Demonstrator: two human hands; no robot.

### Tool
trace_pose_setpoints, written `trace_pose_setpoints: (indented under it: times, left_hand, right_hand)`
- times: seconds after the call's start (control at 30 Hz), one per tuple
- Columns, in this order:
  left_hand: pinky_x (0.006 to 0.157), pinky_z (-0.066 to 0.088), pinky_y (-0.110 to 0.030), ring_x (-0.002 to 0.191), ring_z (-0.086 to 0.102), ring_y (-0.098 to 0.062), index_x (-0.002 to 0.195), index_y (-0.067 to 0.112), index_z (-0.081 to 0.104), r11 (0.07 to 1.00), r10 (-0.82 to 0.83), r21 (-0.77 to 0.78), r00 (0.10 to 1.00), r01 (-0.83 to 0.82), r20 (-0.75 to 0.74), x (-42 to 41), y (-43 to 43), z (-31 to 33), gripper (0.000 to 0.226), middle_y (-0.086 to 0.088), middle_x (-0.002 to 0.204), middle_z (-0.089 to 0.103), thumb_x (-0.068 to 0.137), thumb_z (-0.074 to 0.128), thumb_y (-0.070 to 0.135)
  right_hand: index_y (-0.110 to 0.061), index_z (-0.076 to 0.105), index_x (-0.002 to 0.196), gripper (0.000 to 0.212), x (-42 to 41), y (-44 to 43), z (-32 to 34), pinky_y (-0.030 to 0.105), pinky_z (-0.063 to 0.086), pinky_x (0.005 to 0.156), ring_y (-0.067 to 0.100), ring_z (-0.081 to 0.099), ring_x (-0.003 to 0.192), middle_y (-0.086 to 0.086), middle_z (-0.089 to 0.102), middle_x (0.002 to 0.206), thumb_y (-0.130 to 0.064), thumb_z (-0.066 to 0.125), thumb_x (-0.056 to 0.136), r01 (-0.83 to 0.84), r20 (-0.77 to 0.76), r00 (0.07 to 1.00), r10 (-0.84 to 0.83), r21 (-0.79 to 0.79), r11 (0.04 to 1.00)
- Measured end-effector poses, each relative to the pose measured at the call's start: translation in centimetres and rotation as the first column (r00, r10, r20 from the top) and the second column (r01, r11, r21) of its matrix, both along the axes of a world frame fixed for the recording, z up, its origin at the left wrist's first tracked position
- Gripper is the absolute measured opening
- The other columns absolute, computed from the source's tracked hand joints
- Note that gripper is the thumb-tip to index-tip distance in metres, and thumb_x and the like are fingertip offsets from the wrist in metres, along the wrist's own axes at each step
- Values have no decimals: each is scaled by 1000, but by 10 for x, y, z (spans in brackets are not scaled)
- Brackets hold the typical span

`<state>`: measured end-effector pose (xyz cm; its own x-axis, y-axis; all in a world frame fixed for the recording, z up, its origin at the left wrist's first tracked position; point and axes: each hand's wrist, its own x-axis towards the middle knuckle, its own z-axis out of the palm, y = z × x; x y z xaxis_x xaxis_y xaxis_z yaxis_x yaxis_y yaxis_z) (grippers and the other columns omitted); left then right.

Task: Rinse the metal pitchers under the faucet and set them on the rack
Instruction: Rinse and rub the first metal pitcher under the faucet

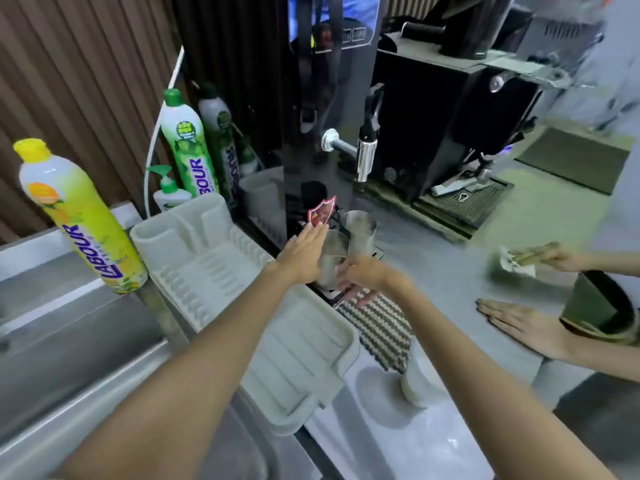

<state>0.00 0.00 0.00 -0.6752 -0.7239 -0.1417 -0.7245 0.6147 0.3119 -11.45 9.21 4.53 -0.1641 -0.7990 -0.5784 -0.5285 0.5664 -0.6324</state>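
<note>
A person's left hand (304,254) lies against the left side of the nearer metal pitcher (330,263), its fingers (317,237) straight and close together. The right hand (363,275) meets the same pitcher low on its right side. Motion blur makes it impossible to tell whether the right hand's fingers (360,297) are clamped on the pitcher or merely touching it. A second metal pitcher (360,228) stands upright just behind the first. Both are on the grey worktop (450,271), just right of the white dish rack (207,268) and at the foot of a black dispenser (318,116), whose chrome tap (365,154) juts out above them. A zigzag-patterned cloth (381,330) lies just in front of the pitchers, beside the rack's drain tray (301,362). A steel sink (69,341) fills the left of the view, with a yellow dish-soap bottle (79,216) at its rim, and a green dish-soap bottle (187,150) and a pump bottle (169,192) stand behind the rack. At right, another person rests one hand (519,323) flat on the worktop and holds a crumpled cloth (512,265) in the other.
</note>
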Motion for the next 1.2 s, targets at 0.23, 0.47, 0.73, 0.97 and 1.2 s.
trace_pose_setpoints:
  times: [0.23, 0.47, 0.73, 0.97, 1.2]
  left_hand:
    - [104, 32, -36, 121, 43, -32, 136, 5, 35, 964, 107, -243, 994, -107, -12, 0, 4, -1, 56, -16, 128, 46, 82, 50, 9]
    - [79, 48, -30, 90, 60, -25, 89, 2, 66, 810, 582, 304, 748, -501, -319, 1, 26, 8, 17, -10, 95, 63, 86, 61, 18]
    - [106, 38, -34, 114, 57, -26, 130, 1, 47, 414, 817, 906, 476, -93, -325, 17, 67, 30, 41, -18, 122, 59, 90, 49, -3]
    - [94, 45, -34, 106, 55, -17, 127, 11, 50, 463, 838, 857, 429, -228, -339, 54, 64, 31, 39, -6, 118, 59, 89, 56, 9]
    - [87, 42, -27, 123, 44, -16, 138, 19, 37, 530, 839, 808, 298, -257, -455, 97, 69, 37, 74, 1, 145, 40, 74, 69, -3]
  right_hand:
    - [-13, 43, 117, 22, -11, 4, -10, 44, 55, 84, 23, 63, 90, 14, 62, 118, -18, 45, 96, 25, 106, 994, -26, 9, 1000]
    - [-18, 41, 136, 42, -2, -1, -4, 39, 53, 86, 24, 54, 113, 6, 45, 137, -24, 46, 95, 5, 112, 994, -11, 51, 999]
    - [-1, 47, 129, 37, 3, -10, -18, 39, 49, 92, 31, 54, 118, 20, 51, 131, -12, 50, 94, 317, 355, 884, -305, 26, 948]
    - [-5, 47, 68, 27, 11, -21, -21, 36, 51, 93, 14, 46, 65, 8, 45, 71, 6, 43, 92, 399, 459, 825, -331, -57, 915]
    - [-4, 50, 67, 27, 49, -21, 28, 33, 58, 76, 18, 49, 65, 10, 47, 68, 4, 44, 91, 128, 581, 813, -26, -134, 983]
